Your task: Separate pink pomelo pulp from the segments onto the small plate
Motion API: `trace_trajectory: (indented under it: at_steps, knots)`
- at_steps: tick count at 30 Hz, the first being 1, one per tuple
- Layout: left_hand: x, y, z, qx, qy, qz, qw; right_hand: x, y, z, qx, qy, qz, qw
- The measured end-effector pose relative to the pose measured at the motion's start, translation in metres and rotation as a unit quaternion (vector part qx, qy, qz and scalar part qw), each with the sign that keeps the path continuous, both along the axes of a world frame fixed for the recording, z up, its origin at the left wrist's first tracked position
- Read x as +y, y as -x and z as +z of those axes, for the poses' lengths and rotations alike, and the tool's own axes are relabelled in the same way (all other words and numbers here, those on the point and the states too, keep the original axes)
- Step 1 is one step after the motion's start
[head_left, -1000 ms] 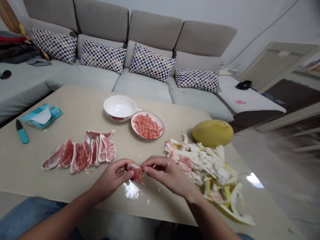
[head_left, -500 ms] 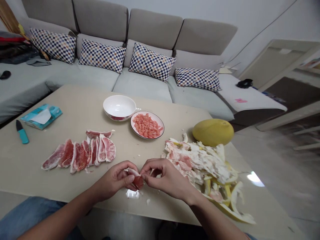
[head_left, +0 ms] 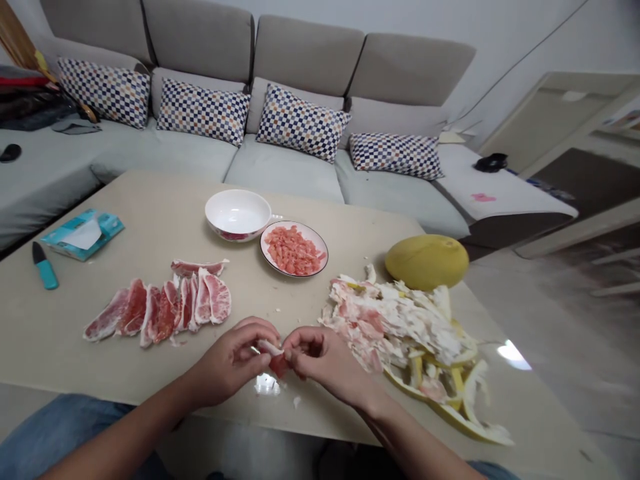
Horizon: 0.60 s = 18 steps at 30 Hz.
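Between my two hands, over the near edge of the table, is a red pomelo segment with a pale strip of skin along its top. My left hand is closed around its left side. At its right end, the fingers of my right hand pinch the segment or its skin; the fingertips partly hide the spot. Several pomelo segments lie in a row left of my hands. Farther off, a plate holds small pieces of red pulp. A heap of peel and white pith lies to my right.
A white bowl stands beside the plate. A whole yellow pomelo sits behind the peel. At the left are a tissue pack and a knife with a turquoise handle. A grey sofa runs behind the table.
My right hand has turned and dropped slightly at the segment's right end. My left hand has shifted a little, and both still hold the segment.
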State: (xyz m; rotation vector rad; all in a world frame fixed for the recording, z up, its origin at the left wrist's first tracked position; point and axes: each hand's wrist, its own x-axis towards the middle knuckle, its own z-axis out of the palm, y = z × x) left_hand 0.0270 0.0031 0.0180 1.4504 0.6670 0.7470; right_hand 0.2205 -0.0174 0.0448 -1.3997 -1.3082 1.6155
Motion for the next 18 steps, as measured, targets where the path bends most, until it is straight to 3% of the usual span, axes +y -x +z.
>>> trace_trajectory:
  at_steps: [4, 9, 14, 18]
  knots:
    - [0.003, 0.004, 0.002, 0.129, -0.201, 0.111, 0.965, -0.004, 0.003, 0.002, -0.159, -0.162, -0.017, 0.974]
    - [0.004, 0.011, 0.0, 0.227, -0.371, 0.093, 0.895, -0.009, 0.012, -0.007, -0.259, -0.309, 0.023, 0.915]
    - [0.0, 0.012, 0.004, 0.303, -0.442, 0.082, 0.841, -0.009, 0.018, -0.015, -0.327, -0.404, 0.05, 0.853]
    - [-0.005, 0.009, 0.006, 0.317, -0.453, 0.082, 0.829, -0.008, 0.02, -0.018, -0.347, -0.455, 0.077, 0.817]
